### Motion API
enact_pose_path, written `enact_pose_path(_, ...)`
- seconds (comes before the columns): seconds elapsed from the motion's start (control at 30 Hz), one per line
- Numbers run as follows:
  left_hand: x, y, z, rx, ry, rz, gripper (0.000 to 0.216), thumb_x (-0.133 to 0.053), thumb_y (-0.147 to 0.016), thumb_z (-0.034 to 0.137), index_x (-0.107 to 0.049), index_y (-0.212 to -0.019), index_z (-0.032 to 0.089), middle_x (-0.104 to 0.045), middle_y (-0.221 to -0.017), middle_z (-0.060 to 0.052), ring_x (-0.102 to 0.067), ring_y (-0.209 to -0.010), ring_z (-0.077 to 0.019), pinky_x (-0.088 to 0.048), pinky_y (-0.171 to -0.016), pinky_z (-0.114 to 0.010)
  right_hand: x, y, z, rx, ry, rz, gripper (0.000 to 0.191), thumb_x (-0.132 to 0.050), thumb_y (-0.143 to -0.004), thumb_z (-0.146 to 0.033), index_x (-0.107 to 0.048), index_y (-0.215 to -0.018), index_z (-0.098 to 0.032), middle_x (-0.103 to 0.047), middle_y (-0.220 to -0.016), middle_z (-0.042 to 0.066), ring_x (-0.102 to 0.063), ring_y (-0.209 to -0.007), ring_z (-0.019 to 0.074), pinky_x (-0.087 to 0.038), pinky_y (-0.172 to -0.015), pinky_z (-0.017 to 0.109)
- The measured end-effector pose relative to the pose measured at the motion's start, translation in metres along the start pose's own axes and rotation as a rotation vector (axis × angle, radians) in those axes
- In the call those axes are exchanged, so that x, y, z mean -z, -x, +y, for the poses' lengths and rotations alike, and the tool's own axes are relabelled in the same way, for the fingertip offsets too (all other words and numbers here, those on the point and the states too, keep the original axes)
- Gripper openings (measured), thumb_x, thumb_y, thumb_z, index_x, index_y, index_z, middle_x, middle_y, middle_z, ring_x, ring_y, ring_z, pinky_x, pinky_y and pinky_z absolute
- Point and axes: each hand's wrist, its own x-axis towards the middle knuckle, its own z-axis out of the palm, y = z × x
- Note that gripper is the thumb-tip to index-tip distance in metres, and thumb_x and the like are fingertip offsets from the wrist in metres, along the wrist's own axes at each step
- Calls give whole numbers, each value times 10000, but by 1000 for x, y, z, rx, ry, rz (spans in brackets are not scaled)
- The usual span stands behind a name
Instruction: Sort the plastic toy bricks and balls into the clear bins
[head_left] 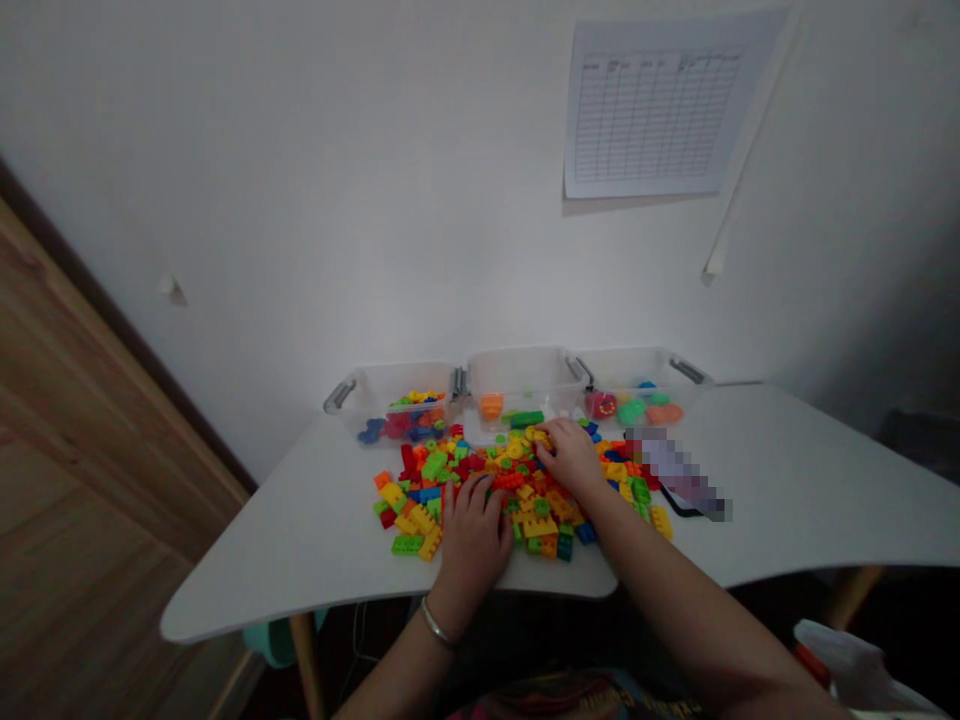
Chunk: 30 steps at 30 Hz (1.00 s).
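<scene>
White wall (337, 220) backs the desk (285, 545), with bricks (538, 527) heaped at the frame's lower centre. On them lies the left hand (474, 530), grip loosely spread; the right hand (571, 455) touches a yellow piece (535, 437), whether clamped or not I cannot tell, fingertips partly hidden. Pixels blur an item (679, 475) at right, and the upper-right sheet's (645, 120) gridded print is too small to read.

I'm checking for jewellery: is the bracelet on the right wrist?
No, the right wrist is bare; the silver bracelet sits on the left wrist.
</scene>
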Motion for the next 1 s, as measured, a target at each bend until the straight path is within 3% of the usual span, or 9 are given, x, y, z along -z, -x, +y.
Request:
enact_pose_path(0.17, 0, 0, 0, 5, -9, -2, 275, -566, -807, 192, -669, -1059, 228, -650, -1221, -84, -533, -1196, -292, -274, -1119, -607, 9, -15, 2, -64, -133, 143, 256, -510, -836, -261, -658, -1033, -194, -666, -989, 93, -582, -945, 239, -451, -899, 373)
enact_pose_path(0.4, 0, 0, 0, 6, 2, -18, 275, -553, -815, 198, -665, -1066, 222, -646, -1230, -86, -530, -1200, -298, -276, -1112, -616, 42, -49, 7, -287, -417, 421, 310, -555, -776, -348, -616, -1027, -177, -611, -813, 34, -527, -676, 165, -454, -661, 308)
enact_pose_path(0.53, 0, 0, -1, 5, -3, -12, 273, -554, -812, 194, -665, -1059, 231, -645, -1232, -82, -529, -1199, -293, -277, -1114, -612, 49, -64, 11, -336, -491, 497, 310, -571, -758, -367, -577, -1011, -186, -627, -886, 37, -543, -711, 156, -445, -640, 282)
enact_pose_path(0.7, 0, 0, -1, 6, -3, -13, 272, -550, -818, 194, -665, -1063, 224, -649, -1230, -81, -529, -1202, -293, -270, -1120, -610, 43, -76, 21, -325, -404, 453, 298, -589, -759, -364, -605, -988, -175, -666, -934, 66, -557, -769, 183, -454, -735, 325)
enact_pose_path(1.0, 0, 1, -1, 9, 11, -8, 272, -562, -812, 201, -669, -1062, 216, -651, -1225, -85, -537, -1196, -296, -282, -1110, -616, 30, -89, 32, -380, -144, 163, 286, -600, -779, -310, -680, -1022, -180, -720, -980, 61, -605, -873, 211, -453, -867, 356)
